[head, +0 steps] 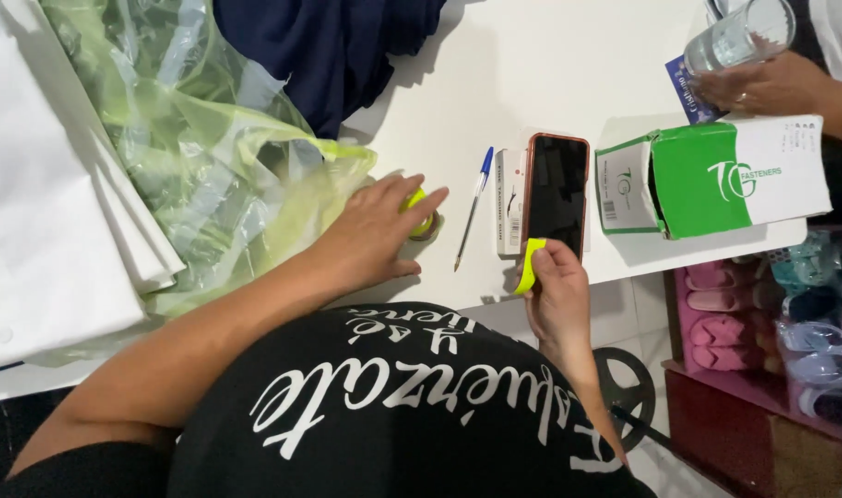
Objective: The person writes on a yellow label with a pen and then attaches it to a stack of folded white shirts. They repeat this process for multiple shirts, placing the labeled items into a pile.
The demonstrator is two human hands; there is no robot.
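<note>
My left hand (377, 232) lies on the white table (532, 74) with its fingers over a roll of neon yellow tape (421, 219). My right hand (556, 293) is at the table's near edge and pinches a short strip of the same yellow tape (530, 265) between thumb and fingers. Just above that strip lies a dark phone in a red case (557, 194) on a small white box (509, 203). A blue-capped pen (474, 207) rests between the roll and the phone.
A crumpled clear yellow-green plastic bag (200, 148) and white folded fabric (43, 212) fill the left. Dark blue cloth (333, 46) lies at the top. A green and white carton (716, 175) stands right. Another person's hand (762, 88) holds a glass (742, 35).
</note>
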